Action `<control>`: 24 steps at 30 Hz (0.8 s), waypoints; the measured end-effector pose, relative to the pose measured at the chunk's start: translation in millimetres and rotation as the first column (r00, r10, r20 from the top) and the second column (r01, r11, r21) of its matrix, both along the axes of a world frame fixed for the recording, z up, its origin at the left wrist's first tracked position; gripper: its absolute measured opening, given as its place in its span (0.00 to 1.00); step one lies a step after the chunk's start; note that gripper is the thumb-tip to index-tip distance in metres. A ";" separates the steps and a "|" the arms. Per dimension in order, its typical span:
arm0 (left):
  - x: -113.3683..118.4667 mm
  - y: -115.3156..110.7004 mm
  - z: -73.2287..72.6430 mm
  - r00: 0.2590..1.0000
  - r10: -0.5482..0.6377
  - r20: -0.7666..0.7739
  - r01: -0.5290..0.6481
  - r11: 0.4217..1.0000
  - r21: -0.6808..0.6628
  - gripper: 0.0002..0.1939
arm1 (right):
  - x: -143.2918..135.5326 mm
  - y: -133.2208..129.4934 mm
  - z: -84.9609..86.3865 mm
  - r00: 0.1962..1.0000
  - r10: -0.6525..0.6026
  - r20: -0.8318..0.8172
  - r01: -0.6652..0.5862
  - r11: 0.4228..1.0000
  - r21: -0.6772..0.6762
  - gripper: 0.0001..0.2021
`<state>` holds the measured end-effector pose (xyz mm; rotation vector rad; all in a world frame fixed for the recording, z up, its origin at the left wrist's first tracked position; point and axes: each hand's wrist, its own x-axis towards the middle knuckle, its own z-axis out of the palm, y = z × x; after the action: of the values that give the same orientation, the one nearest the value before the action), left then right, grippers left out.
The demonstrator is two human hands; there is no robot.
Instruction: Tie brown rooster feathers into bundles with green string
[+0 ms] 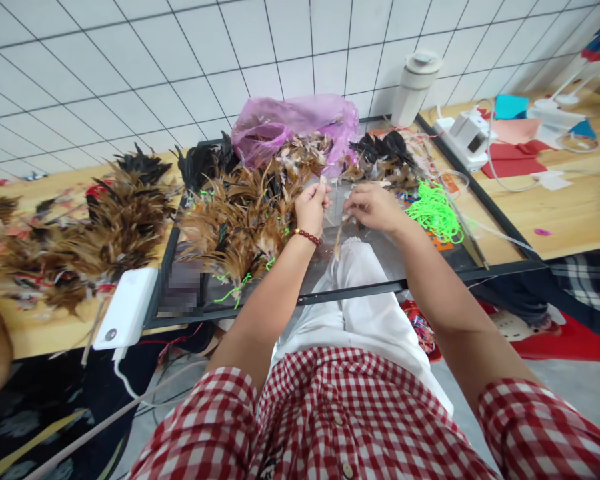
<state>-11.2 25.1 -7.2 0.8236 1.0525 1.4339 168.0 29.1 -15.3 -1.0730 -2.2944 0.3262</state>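
My left hand point(311, 208), with a beaded bracelet on its wrist, is closed above the tray; a small pale tip shows at its thumb, too small to name. To its right, the fingers of my right hand point(373, 207) pinch a thin brown feather point(338, 239) that hangs down toward me. A big heap of brown feathers point(240, 213) lies just left of my left hand. Beyond both hands, a pink plastic bag point(300, 117) spills more feathers. Bright green cord point(435, 210) is bunched beside my right wrist.
A black-edged tray point(350, 291) sits over my lap. A white bottle point(416, 87) stands at its back corner, near a white power strip point(463, 140). A white power bank point(126, 308) with a cable rests at the left edge. More feather bunches point(125, 220) lie further left.
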 end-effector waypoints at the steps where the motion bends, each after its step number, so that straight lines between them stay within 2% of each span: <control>1: -0.2 -0.2 0.8 1.000 0.009 0.011 -0.009 1.000 -0.008 0.17 | -0.2 -1.1 0.1 0.999 0.035 0.040 -0.035 0.999 -0.007 0.09; 4: 0.1 -0.8 1.2 1.000 0.015 0.017 -0.014 1.000 -0.027 0.17 | -6.6 -4.1 -2.3 0.993 0.068 0.100 -0.068 0.998 -0.006 0.14; 7: 0.8 -0.4 -0.8 1.000 0.014 0.010 -0.014 0.999 -0.044 0.17 | -13.2 -4.8 -5.5 0.993 0.043 0.110 -0.043 0.999 -0.004 0.11; 8: 1.0 0.0 -1.7 1.000 0.015 0.009 -0.014 0.999 -0.048 0.16 | -13.8 -4.5 -5.5 0.998 0.020 0.061 -0.020 1.000 -0.011 0.10; 10: 1.6 1.0 -3.4 1.000 0.014 0.006 -0.013 0.998 -0.053 0.16 | -12.4 -3.4 -3.1 0.987 -0.061 -0.148 0.054 0.997 -0.047 0.08; 12: 2.5 1.8 -4.8 1.000 0.007 0.006 -0.006 0.999 -0.050 0.15 | -8.8 -2.3 1.9 0.903 -0.156 -0.401 0.105 0.984 -0.145 0.06; 15: 4.6 1.4 -6.1 1.000 -0.008 0.012 0.009 1.000 -0.027 0.13 | -5.0 -2.3 9.5 0.750 -0.226 -0.622 0.032 0.951 -0.308 0.09; 17: 6.5 -0.2 -6.6 1.000 -0.031 0.001 0.031 0.999 -0.015 0.13 | -5.9 -3.9 12.4 0.716 -0.219 -0.663 -0.048 0.932 -0.360 0.11; 20: 9.3 -4.4 -6.3 0.994 -0.101 -0.044 0.101 0.995 -0.017 0.12 | -10.4 -6.3 12.8 0.727 -0.191 -0.659 -0.101 0.920 -0.378 0.11; 24: 12.1 -11.1 -4.3 0.975 -0.204 -0.094 0.200 0.979 -0.042 0.15 | -14.3 -5.3 8.9 0.750 -0.219 -0.625 0.072 0.965 -0.253 0.08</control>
<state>0.9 14.0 -11.5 0.9569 1.0314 1.2120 153.7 23.8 -6.4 -1.0247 -1.5608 0.7669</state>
